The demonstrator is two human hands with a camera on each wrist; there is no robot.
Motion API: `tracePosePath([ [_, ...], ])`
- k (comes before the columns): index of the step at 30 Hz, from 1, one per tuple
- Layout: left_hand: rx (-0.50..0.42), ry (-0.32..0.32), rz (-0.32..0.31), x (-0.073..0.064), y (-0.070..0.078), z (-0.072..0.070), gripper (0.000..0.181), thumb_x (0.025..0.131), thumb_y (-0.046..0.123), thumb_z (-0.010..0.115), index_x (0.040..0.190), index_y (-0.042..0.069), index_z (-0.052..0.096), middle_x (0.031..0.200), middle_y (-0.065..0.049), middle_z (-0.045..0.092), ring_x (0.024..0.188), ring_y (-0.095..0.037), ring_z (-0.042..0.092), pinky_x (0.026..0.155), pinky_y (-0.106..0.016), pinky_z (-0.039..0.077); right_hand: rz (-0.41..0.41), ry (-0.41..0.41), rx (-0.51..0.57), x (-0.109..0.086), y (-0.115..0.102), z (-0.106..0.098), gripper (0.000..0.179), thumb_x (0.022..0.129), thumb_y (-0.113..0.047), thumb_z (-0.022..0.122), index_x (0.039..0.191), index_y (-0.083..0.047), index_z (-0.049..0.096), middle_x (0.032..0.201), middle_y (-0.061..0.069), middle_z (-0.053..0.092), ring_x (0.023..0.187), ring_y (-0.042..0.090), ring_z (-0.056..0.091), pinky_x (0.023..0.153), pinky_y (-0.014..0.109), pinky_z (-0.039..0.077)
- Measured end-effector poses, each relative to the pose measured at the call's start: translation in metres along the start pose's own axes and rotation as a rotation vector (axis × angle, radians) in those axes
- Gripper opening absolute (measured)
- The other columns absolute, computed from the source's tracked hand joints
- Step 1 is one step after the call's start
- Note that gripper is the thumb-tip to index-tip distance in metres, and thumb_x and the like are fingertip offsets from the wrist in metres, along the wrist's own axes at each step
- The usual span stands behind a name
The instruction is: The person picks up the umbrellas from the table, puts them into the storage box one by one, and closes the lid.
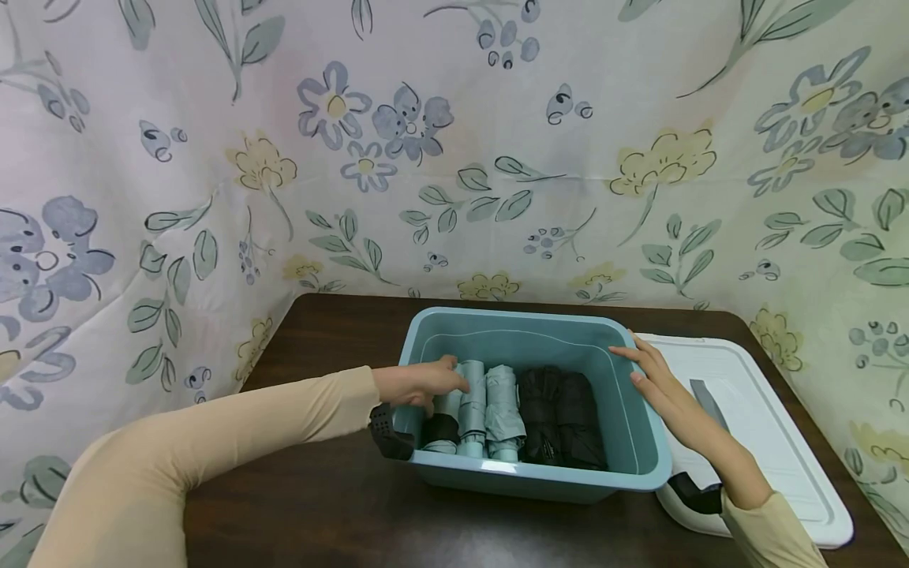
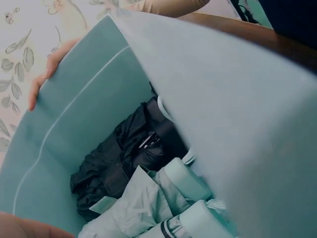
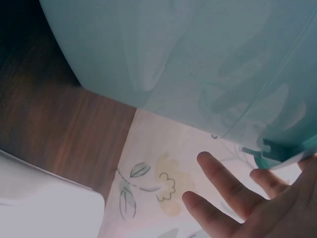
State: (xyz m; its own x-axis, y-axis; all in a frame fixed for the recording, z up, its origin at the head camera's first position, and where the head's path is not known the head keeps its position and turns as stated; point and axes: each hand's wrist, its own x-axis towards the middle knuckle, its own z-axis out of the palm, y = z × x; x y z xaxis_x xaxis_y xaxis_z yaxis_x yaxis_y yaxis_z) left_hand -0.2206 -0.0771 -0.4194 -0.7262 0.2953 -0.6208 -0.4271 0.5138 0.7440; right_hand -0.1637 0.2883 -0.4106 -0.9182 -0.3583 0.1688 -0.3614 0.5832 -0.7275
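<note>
A blue-green plastic bin (image 1: pixel 568 476) stands on a dark table and holds folded umbrellas side by side. My left hand (image 1: pixel 420 381) reaches over the bin's left rim, its loosely bent fingers above the leftmost pale umbrella (image 1: pixel 446 406), which has a black band. Two more pale blue umbrellas, the nearer one (image 1: pixel 473 402) and a wrinkled one (image 1: pixel 503 406), lie beside it. To their right are black umbrellas (image 1: pixel 578 418). Handle ends of the pale umbrellas (image 2: pixel 185 178) show in the left wrist view. My right hand (image 1: pixel 663 390) rests on the bin's right rim, fingers spread.
A white lid (image 1: pixel 767 442) with a grey handle strip (image 1: pixel 708 402) lies on the table right of the bin, under my right forearm. Dark wooden table (image 1: pixel 312 489) extends left and in front. A floral cloth (image 1: pixel 454 229) hangs behind and at both sides.
</note>
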Motion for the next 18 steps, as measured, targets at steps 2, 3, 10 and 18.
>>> tracePosePath([
  [2, 0.006, 0.028, 0.015, -0.025, 0.015, 0.006, 0.074, 0.092, 0.015, 0.054, 0.149, 0.009, 0.007, 0.153, -0.019, 0.002, 0.138, -0.042, 0.006, 0.098, -0.067, 0.025, 0.000, -0.002, -0.003, 0.000, 0.000, 0.000, 0.042, 0.101, -0.024, 0.032, 0.143, -0.020, 0.032, 0.154, 0.014, 0.002, 0.135, 0.050, 0.008, 0.084, 0.078, 0.019],
  [3, 0.006, 0.030, 0.027, -0.037, 0.021, 0.008, 0.073, 0.093, 0.016, 0.053, 0.149, 0.008, 0.006, 0.153, -0.019, 0.002, 0.139, -0.042, 0.006, 0.100, -0.066, 0.022, 0.000, -0.003, -0.004, 0.000, 0.000, -0.001, 0.042, 0.101, -0.024, 0.032, 0.143, -0.020, 0.032, 0.154, 0.015, 0.002, 0.135, 0.050, 0.008, 0.083, 0.078, 0.019],
  [10, -0.002, 0.018, 0.130, -0.069, 0.036, 0.007, 0.075, 0.093, 0.018, 0.052, 0.149, 0.009, 0.003, 0.153, -0.021, 0.000, 0.139, -0.040, 0.006, 0.105, -0.063, 0.017, -0.009, 0.004, -0.008, 0.000, -0.001, -0.001, 0.042, 0.101, -0.024, 0.033, 0.142, -0.017, 0.034, 0.153, 0.019, 0.004, 0.135, 0.050, 0.006, 0.084, 0.078, 0.017],
  [18, 0.091, -0.025, 0.255, -0.072, 0.040, -0.008, 0.069, 0.094, 0.028, 0.053, 0.149, 0.020, 0.013, 0.155, -0.012, 0.005, 0.141, -0.032, 0.012, 0.107, -0.056, 0.022, -0.015, 0.002, -0.013, -0.002, -0.002, -0.002, 0.042, 0.102, -0.022, 0.032, 0.143, -0.017, 0.032, 0.154, 0.017, 0.003, 0.135, 0.050, 0.006, 0.084, 0.078, 0.017],
])
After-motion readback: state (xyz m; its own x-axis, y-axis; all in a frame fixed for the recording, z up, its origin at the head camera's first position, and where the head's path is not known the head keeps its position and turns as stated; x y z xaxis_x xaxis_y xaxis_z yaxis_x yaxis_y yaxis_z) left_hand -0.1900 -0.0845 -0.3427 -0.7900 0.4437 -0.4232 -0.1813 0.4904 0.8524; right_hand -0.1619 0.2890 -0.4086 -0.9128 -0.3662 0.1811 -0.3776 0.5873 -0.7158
